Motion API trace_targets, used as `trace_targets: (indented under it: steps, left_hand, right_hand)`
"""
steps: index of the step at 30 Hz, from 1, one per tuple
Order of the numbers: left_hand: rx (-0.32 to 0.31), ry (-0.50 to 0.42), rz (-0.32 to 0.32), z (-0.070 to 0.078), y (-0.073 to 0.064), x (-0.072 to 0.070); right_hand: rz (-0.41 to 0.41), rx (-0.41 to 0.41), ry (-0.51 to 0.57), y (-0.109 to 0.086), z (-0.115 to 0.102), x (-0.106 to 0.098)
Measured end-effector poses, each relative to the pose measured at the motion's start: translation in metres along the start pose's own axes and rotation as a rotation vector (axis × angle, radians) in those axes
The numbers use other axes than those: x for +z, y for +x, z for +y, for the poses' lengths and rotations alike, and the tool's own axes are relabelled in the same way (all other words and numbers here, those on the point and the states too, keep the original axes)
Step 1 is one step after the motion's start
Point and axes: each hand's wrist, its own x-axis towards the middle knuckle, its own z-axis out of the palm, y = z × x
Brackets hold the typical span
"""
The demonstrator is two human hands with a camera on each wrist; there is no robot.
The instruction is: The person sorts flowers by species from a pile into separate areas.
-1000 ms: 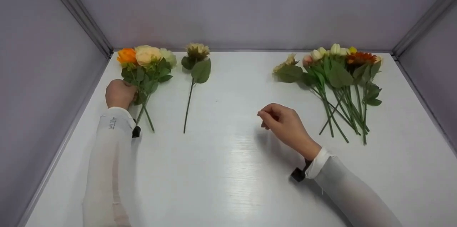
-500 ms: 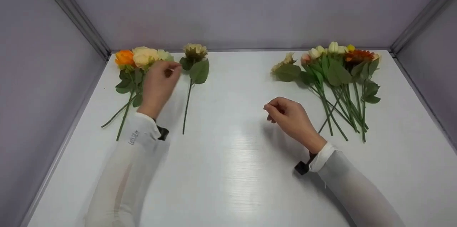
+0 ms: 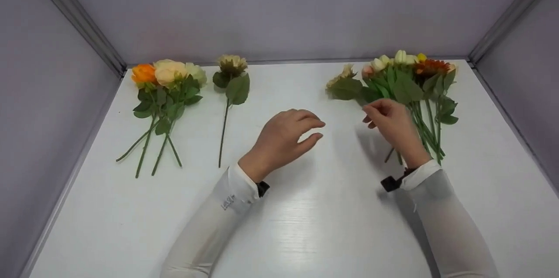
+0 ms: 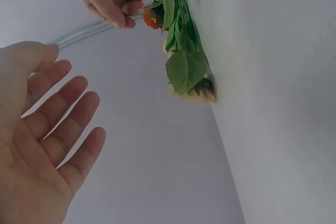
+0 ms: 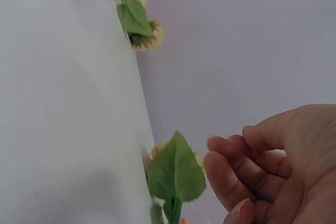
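The left grip (image 3: pixel 284 138) was wide, thumb and fingers apart, holding nothing above the middle of the tabletop (image 3: pixel 297 234); the right grip (image 3: pixel 393 125) was narrower, its fingers loosely bent near the thumb, and no view showed anything in it. Half a second earlier the left grip had been over the left bunch (image 3: pixel 170 74); it had since swung to the middle, well apart from that bunch, while the right grip had shifted nearer the right bunch (image 3: pixel 406 88); both were thus free, and handling on the left side seemed to have stopped for the moment. The left bunch lay at the far left, with the lone flower (image 3: pixel 237 90) just to its right; the right bunch lay at the far right, its heads near the back wall (image 3: pixel 288 11). In the head view the right grip covered some of that bunch's stems, and whether it touched them could not be told; its wrist view showed a gap to the nearest leaf (image 5: pixel 176 174), and cut the left grip down to fingertips; the overlapping right-hand heads were hard to count.
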Motion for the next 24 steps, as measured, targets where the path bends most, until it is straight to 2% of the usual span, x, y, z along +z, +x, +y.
trace_targets:
  steps: [4, 10, 13, 16, 20, 24]
  left_hand:
    - [0.044, 0.009, -0.033, 0.007, -0.001, 0.003]
    - [0.083, -0.022, -0.136, 0.009, -0.005, 0.009]
    - [0.083, -0.046, -0.183, 0.011, -0.006, 0.013]
    - [0.076, -0.062, -0.227, 0.012, -0.008, 0.017]
    - [0.076, -0.076, -0.260, 0.013, -0.010, 0.020]
    - [0.090, -0.082, -0.257, 0.013, -0.010, 0.023]
  right_hand:
    - [0.069, 0.076, -0.075, 0.005, 0.014, -0.030]
    - [0.162, 0.133, -0.320, 0.006, 0.044, -0.065]
    - [0.147, 0.166, -0.407, 0.009, 0.055, -0.072]
    - [0.107, 0.212, -0.446, 0.012, 0.063, -0.074]
    - [0.050, 0.261, -0.445, 0.015, 0.069, -0.072]
    - [0.022, 0.287, -0.407, 0.016, 0.072, -0.070]
